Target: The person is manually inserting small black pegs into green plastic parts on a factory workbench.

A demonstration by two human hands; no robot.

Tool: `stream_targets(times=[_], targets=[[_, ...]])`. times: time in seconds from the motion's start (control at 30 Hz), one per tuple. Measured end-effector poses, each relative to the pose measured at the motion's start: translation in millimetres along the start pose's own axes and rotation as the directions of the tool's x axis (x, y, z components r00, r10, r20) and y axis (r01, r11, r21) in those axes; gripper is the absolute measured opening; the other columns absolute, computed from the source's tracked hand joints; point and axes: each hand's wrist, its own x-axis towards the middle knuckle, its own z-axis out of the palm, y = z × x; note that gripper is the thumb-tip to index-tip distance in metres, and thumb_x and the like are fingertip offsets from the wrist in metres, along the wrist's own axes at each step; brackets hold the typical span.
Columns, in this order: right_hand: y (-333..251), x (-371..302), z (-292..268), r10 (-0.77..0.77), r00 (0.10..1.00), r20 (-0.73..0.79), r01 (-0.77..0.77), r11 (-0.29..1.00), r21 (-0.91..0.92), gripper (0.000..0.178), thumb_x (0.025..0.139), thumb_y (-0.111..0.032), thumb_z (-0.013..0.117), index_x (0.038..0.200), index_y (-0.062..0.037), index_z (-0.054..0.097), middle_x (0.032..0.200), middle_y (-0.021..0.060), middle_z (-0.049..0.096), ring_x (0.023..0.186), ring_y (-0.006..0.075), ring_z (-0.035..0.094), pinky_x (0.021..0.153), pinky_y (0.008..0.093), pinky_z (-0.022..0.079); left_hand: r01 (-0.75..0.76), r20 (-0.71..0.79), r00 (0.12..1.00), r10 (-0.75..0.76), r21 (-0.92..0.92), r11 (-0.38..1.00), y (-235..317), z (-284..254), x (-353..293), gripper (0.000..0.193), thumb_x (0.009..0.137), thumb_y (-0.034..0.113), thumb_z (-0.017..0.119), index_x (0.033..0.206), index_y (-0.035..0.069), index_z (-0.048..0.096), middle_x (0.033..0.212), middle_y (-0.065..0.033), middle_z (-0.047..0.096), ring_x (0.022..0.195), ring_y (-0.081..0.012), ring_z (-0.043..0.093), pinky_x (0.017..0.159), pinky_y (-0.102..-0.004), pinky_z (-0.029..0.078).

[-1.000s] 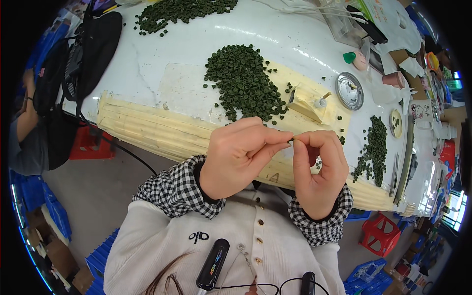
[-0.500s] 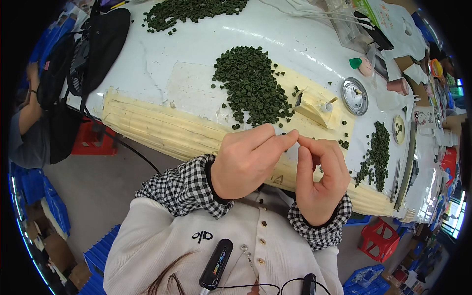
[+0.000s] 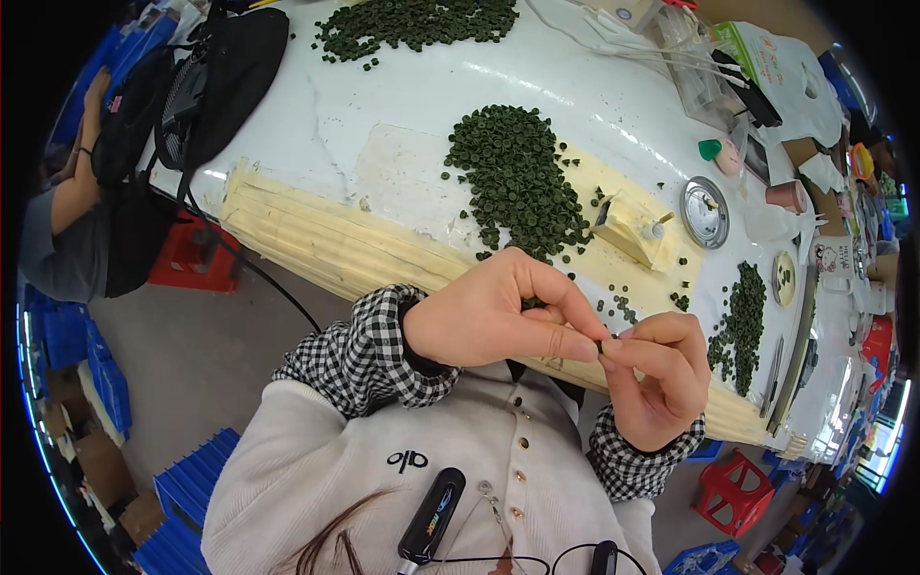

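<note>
My left hand (image 3: 503, 311) and my right hand (image 3: 661, 379) meet at their fingertips above the table's near edge. Thumb and forefinger of each are pinched on a tiny dark green piece (image 3: 601, 347), mostly covered by the fingers. Just beyond my left hand spreads a large heap of small dark green round pieces (image 3: 517, 177), some cone-like. A few loose ones lie past my right hand. To the right of the heap stands a tape-covered yellowish block (image 3: 634, 230) with a short peg on it.
A smaller green heap (image 3: 738, 331) lies at right, beside tweezers (image 3: 774, 369). A round metal dish (image 3: 704, 213) sits behind the block. Another green heap (image 3: 417, 27) is at the back. A black bag (image 3: 225, 86) hangs at left, near another person's arm (image 3: 79, 187).
My hands have moved slightly right and nearer to me in the picture. The left fingers have spread and lowered, and a tiny green piece now shows between the fingertips. The view has shifted somewhat.
</note>
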Motion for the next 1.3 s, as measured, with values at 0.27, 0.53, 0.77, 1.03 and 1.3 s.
stream_targets(times=[0.27,0.53,0.77,1.03,1.3], targets=[[-2,1,-2,0.027,1.0,0.008,-0.026,0.994,-0.108,0.023,0.065,0.008,0.071,0.084,-0.0025,0.065,0.078,0.008,0.058,0.067,0.0175,0.057,0.057,0.0251,0.046,-0.024,-0.037,0.999,0.027,0.069,0.997,0,1,-1,0.014,0.079,0.002,0.067,0.093,-0.001,0.066,0.054,0.0109,0.037,0.052,0.0013,0.031,0.051,-0.0164,0.03],[0,1,19,-0.036,0.992,-0.118,0.004,0.966,-0.259,0.024,0.07,0.008,0.069,0.092,-0.0005,0.066,0.082,0.0108,0.061,0.069,0.0199,0.061,0.059,0.026,0.049,-0.195,-0.255,0.936,0.243,0.201,0.96,-5,7,4,0.014,0.082,0.003,0.064,0.095,-0.001,0.066,0.054,0.0108,0.035,0.051,0.0008,0.029,0.048,-0.0174,0.027],[10,4,19,0.257,0.957,-0.132,-0.239,0.961,0.14,0.016,0.075,0.008,0.063,0.09,0.0019,0.065,0.082,0.0102,0.059,0.068,0.0139,0.057,0.06,0.0221,0.046,-0.204,-0.268,0.923,0.276,0.268,0.942,-8,9,4,0.014,0.083,0.004,0.063,0.096,-0.002,0.065,0.055,0.0104,0.034,0.051,0.0005,0.028,0.047,-0.0174,0.025],[12,4,20,0.248,0.958,-0.147,-0.227,0.963,0.148,0.015,0.073,0.009,0.064,0.087,0.002,0.063,0.082,0.0093,0.058,0.069,0.0135,0.058,0.061,0.0226,0.047,-0.192,-0.272,0.926,0.261,0.254,0.948,-9,10,4,0.013,0.084,0.002,0.061,0.095,-0.002,0.065,0.055,0.0107,0.033,0.051,0.0006,0.028,0.047,-0.0175,0.024],[14,2,20,0.284,0.953,-0.105,-0.254,0.939,0.232,0.014,0.075,0.009,0.062,0.088,0.0041,0.06,0.085,0.0094,0.058,0.072,0.0127,0.059,0.066,0.0221,0.049,-0.142,-0.291,0.933,0.21,0.238,0.961,-10,9,3,0.012,0.082,0.002,0.062,0.094,-0.001,0.065,0.055,0.0107,0.031,0.051,0.0009,0.028,0.048,-0.0173,0.025]])
